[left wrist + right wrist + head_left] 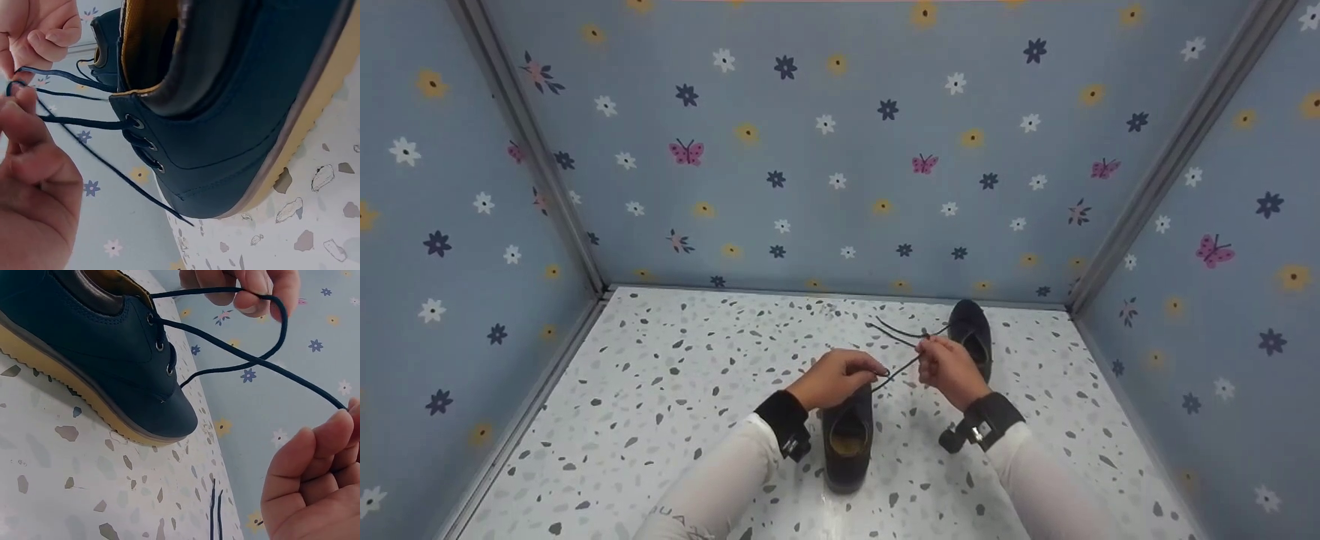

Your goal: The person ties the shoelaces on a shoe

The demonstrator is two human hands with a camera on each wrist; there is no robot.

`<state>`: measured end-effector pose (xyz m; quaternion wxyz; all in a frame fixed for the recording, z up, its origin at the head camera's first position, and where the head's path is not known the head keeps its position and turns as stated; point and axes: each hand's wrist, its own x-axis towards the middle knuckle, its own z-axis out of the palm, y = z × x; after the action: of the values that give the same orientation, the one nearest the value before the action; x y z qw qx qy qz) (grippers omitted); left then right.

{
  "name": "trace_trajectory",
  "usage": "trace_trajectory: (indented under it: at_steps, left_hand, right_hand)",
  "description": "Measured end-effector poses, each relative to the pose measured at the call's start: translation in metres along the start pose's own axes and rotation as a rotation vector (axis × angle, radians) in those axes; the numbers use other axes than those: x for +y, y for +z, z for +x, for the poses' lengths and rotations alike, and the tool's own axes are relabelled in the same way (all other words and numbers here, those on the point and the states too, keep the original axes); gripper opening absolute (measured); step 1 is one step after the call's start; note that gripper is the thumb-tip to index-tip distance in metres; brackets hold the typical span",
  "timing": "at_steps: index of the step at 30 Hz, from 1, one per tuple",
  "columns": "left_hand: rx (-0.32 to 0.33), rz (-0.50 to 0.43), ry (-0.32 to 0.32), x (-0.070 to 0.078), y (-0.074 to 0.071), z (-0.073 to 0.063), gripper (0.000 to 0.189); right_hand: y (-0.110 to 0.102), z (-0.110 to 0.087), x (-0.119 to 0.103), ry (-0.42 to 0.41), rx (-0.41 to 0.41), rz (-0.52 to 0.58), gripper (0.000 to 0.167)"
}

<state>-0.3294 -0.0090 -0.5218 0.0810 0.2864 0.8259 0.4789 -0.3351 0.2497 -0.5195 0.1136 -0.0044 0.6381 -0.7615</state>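
A dark blue lace-up shoe (846, 471) with a tan sole stands on the speckled surface between my forearms. My left hand (840, 379) is over its toe end and pinches one shoelace (225, 370), which bends back in a curve from the fingers. To the right, my right hand (951, 369) pinches the other shoelace (214, 338) and draws it out from the top eyelet. The two laces cross between the hands in the right wrist view. Metal eyelets (149, 144) line the shoe's front.
A second dark shoe (969, 322) stands behind my right hand, near the back panel, with its loose laces (896, 330) stretching left. Blue panels (840, 225) printed with flowers and butterflies enclose the white speckled surface (675, 360) at the back and both sides.
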Motion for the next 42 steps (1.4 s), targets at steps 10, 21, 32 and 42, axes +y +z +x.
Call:
trace_trajectory:
  at_steps: [10,21,32,42]
  left_hand:
    - [0.134,-0.039,-0.118,-0.008,-0.008,-0.001,0.023]
    - [0.212,0.073,-0.408,-0.004,-0.022,0.001,0.021]
    - [0.182,-0.148,-0.476,0.0,-0.038,0.008,0.025]
    - [0.127,-0.304,-0.279,0.002,-0.023,0.008,0.027]
  right_hand:
    - [-0.002,-0.002,-0.004,-0.004,0.035,0.022,0.022]
    - [-0.004,-0.002,0.0,0.002,0.04,0.002,0.02]
    - [-0.006,-0.002,0.001,0.025,0.06,0.005,0.018]
    - [-0.007,-0.003,0.003,0.023,0.051,0.004,0.018]
